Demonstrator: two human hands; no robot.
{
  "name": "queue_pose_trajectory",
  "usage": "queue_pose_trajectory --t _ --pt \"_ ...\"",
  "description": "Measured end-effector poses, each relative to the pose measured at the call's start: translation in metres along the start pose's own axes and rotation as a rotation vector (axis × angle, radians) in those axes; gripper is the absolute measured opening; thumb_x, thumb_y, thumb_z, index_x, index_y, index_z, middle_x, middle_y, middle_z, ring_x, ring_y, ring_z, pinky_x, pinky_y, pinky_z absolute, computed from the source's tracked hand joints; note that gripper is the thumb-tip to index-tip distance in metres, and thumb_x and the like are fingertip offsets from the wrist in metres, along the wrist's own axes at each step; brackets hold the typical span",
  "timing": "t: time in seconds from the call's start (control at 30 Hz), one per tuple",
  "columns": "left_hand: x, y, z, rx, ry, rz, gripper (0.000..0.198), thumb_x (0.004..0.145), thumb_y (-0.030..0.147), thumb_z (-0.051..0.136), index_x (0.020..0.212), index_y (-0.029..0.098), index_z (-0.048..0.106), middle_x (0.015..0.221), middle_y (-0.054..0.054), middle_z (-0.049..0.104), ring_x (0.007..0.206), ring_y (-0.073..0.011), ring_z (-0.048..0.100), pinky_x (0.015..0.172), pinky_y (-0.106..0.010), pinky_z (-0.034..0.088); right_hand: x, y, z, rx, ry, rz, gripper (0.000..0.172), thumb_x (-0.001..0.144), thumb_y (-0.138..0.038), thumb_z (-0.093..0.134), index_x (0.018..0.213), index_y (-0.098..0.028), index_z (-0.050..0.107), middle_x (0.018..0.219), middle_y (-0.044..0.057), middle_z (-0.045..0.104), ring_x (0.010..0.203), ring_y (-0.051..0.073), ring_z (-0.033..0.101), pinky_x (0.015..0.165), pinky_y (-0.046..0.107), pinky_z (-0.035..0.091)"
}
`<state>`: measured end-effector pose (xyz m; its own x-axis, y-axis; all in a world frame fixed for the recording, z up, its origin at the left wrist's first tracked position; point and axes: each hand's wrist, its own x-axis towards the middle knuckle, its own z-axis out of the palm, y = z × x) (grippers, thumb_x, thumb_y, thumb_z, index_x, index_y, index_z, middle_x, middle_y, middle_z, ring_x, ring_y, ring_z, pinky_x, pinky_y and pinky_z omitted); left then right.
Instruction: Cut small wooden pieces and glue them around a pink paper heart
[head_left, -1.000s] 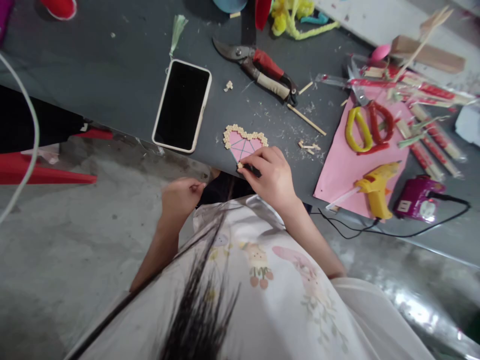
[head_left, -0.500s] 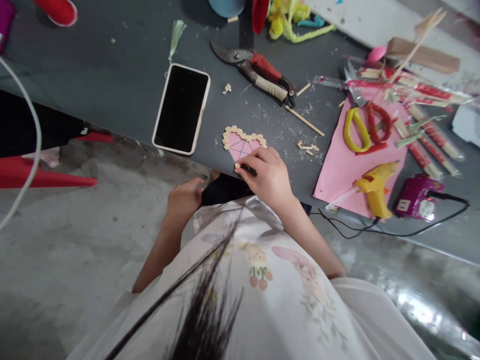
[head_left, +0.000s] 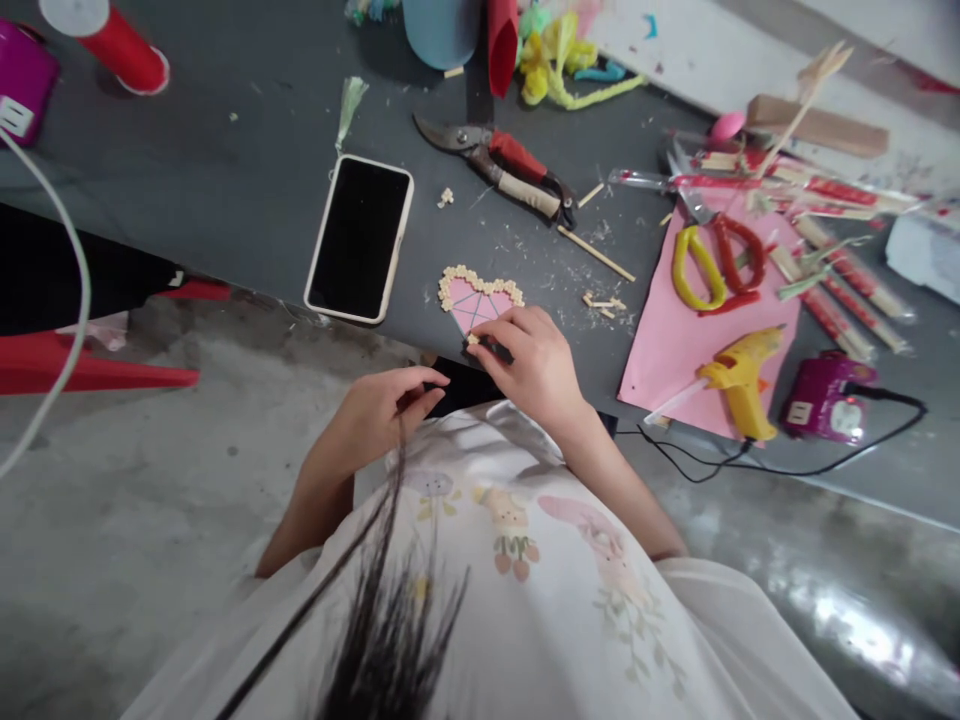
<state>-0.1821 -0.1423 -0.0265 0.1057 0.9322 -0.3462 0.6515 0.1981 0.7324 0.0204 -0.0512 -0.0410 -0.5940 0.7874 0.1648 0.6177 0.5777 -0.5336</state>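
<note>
A pink heart-shaped card (head_left: 466,312) lies near the table's front edge, crossed by dark lines. Small pale wooden clusters (head_left: 491,279) line its two upper lobes. At the heart's lower tip, my right hand (head_left: 534,362) pinches another small wooden cluster (head_left: 472,340) between thumb and fingertips; the fingers cover part of the heart's right side. My left hand (head_left: 382,412) hovers just off the table edge, left of the tip. Its thumb and forefinger are apart, and nothing shows between them.
Left of the heart lies a phone (head_left: 360,238); behind it, pruning shears (head_left: 499,165). Cut stick pieces (head_left: 604,304) are to the right. A pink sheet (head_left: 652,345) bears scissors (head_left: 697,268) and a yellow glue gun (head_left: 745,378), whose cord (head_left: 694,478) hangs over the edge.
My left hand has risen from beside my lap toward the heart, thumb and forefinger now apart. The right hand stays at the heart's tip. The camera view has shifted slightly.
</note>
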Motion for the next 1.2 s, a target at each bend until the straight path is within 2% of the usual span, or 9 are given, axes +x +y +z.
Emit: queue_pose_trajectory --t 0.13,0.23,0.3,0.43,0.57,0.7,0.87,1.07,1.2 --pt "0.008 0.007 0.003 0.063 0.059 0.084 0.030 0.096 0.038 0.050 0.113 0.024 0.070 0.085 0.001 0.073 0.066 -0.0112 0.062 0.067 -0.024 0.046 -0.007 0.007 -0.016 0.021 0.054 0.035 0.012 0.092 -0.026 0.060 0.097 -0.020 0.069 0.086 0.006 0.068 0.084 0.022 0.060 0.080 0.036 0.047" --pt "0.018 0.014 0.006 0.156 0.117 0.165 0.032 0.098 0.035 0.047 0.117 0.024 0.069 0.106 -0.003 0.075 0.086 -0.0152 0.069 0.078 -0.026 0.049 -0.011 0.015 -0.028 -0.008 0.092 0.086 0.010 0.091 -0.026 0.060 0.096 -0.021 0.067 0.085 0.006 0.067 0.084 0.022 0.060 0.080 0.037 0.047" --pt "0.025 0.019 0.009 0.243 0.157 0.181 0.034 0.098 0.033 0.046 0.121 0.023 0.068 0.111 -0.005 0.075 0.096 -0.0181 0.070 0.081 -0.028 0.049 -0.013 0.022 -0.033 -0.030 0.104 0.118 0.009 0.089 -0.025 0.061 0.095 -0.021 0.066 0.085 0.006 0.067 0.084 0.023 0.061 0.083 0.038 0.047" --pt "0.038 0.030 0.011 0.446 0.145 0.101 0.037 0.098 0.032 0.046 0.127 0.021 0.065 0.108 -0.007 0.076 0.095 -0.0208 0.071 0.073 -0.028 0.048 -0.011 0.032 -0.036 -0.101 0.082 0.167 0.008 0.088 -0.025 0.061 0.093 -0.021 0.066 0.085 0.007 0.067 0.085 0.025 0.061 0.083 0.040 0.048" --pt "0.045 0.037 0.009 0.565 0.097 0.078 0.037 0.099 0.033 0.044 0.126 0.020 0.065 0.107 -0.007 0.076 0.093 -0.0211 0.071 0.067 -0.028 0.044 0.005 0.039 -0.037 -0.156 0.086 0.171 0.010 0.088 -0.025 0.059 0.092 -0.021 0.067 0.087 0.009 0.067 0.086 0.027 0.059 0.081 0.041 0.047" --pt "0.047 0.040 0.006 0.547 0.085 0.100 0.037 0.099 0.033 0.043 0.125 0.020 0.065 0.110 -0.007 0.075 0.096 -0.0223 0.071 0.071 -0.029 0.045 0.036 0.042 -0.035 -0.106 0.053 0.121 0.013 0.087 -0.023 0.059 0.095 -0.019 0.068 0.088 0.009 0.066 0.089 0.026 0.059 0.085 0.040 0.046" --pt "0.047 0.041 0.002 0.457 0.088 0.122 0.035 0.099 0.032 0.043 0.122 0.021 0.067 0.115 -0.006 0.074 0.102 -0.0225 0.070 0.078 -0.030 0.048 0.069 0.046 -0.026 -0.151 -0.017 0.103 0.016 0.085 -0.018 0.059 0.096 -0.015 0.070 0.088 0.011 0.067 0.088 0.026 0.058 0.085 0.039 0.044" --pt "0.046 0.041 -0.002 0.404 0.110 0.182 0.033 0.098 0.031 0.043 0.116 0.023 0.070 0.113 -0.003 0.075 0.102 -0.0193 0.070 0.083 -0.028 0.050 0.079 0.048 -0.018 -0.176 -0.046 0.090 0.017 0.084 -0.019 0.061 0.097 -0.014 0.072 0.089 0.012 0.068 0.086 0.026 0.058 0.084 0.039 0.044" --pt "0.046 0.043 -0.004 0.376 0.128 0.204 0.032 0.098 0.031 0.044 0.114 0.024 0.071 0.111 -0.002 0.076 0.100 -0.0180 0.071 0.084 -0.027 0.051 0.076 0.049 -0.022 -0.136 -0.017 0.090 0.018 0.084 -0.019 0.063 0.099 -0.015 0.072 0.087 0.011 0.068 0.086 0.026 0.059 0.083 0.039 0.045"
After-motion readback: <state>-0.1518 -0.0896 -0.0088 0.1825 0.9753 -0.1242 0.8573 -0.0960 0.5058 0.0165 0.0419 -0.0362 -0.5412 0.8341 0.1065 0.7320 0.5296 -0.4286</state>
